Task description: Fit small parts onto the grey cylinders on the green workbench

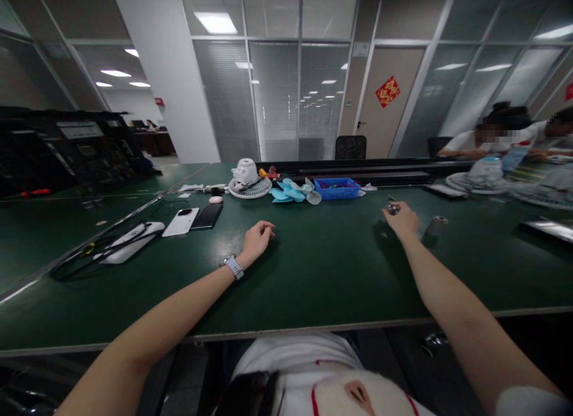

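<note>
My left hand (pixel 256 243) rests on the green table with loosely curled fingers and nothing in it. On that wrist is a watch (pixel 233 266) with a pale strap. Farther to the right, my right hand (pixel 405 221) pinches a small metallic part (pixel 393 209) with a thin pin-like end; my fingers cover much of it, so its exact kind is unclear. A small grey cylinder (pixel 437 225) stands upright just right of that hand. Beyond my hands lie light-blue fan blades (pixel 289 191), a white fan housing (pixel 246 180) and a blue tray (pixel 336 188) holding small items.
Two phones, one white (pixel 181 222) and one dark (pixel 206 215), lie at left beside a white device (pixel 134 243) with black cables. Long black bars (pixel 385 176) run along the back. Co-workers (pixel 487 132) sit at far right near more fan parts (pixel 486 176).
</note>
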`<state>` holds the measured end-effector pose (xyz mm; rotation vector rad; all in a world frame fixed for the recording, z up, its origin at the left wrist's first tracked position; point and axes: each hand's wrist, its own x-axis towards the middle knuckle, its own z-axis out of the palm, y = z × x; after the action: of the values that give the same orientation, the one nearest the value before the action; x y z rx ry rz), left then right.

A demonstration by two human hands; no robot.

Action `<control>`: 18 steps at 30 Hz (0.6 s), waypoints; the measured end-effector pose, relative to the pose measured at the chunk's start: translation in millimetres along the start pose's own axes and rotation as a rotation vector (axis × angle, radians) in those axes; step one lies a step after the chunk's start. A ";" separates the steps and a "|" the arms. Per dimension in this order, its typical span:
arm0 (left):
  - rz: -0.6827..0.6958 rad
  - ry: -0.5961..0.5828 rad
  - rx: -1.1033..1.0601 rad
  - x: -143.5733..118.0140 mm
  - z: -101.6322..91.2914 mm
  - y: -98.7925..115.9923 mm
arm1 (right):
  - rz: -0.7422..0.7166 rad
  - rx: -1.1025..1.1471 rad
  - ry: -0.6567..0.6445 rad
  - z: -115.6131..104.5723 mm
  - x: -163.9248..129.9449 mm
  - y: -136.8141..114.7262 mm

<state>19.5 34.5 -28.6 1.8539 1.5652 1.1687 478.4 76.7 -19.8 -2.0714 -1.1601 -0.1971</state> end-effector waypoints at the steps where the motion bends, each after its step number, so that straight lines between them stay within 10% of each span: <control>1: -0.002 0.000 0.000 -0.3 -0.2 0.3 | 0.005 -0.005 -0.002 0.9 0.8 0.9; 18: 0.013 -0.002 0.004 1.2 0.6 -2.2 | 0.032 0.020 0.002 4.2 4.8 3.3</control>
<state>18.8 36.3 -30.2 1.8701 1.5580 1.1693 482.8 81.7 -22.3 -2.0704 -1.1227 -0.1711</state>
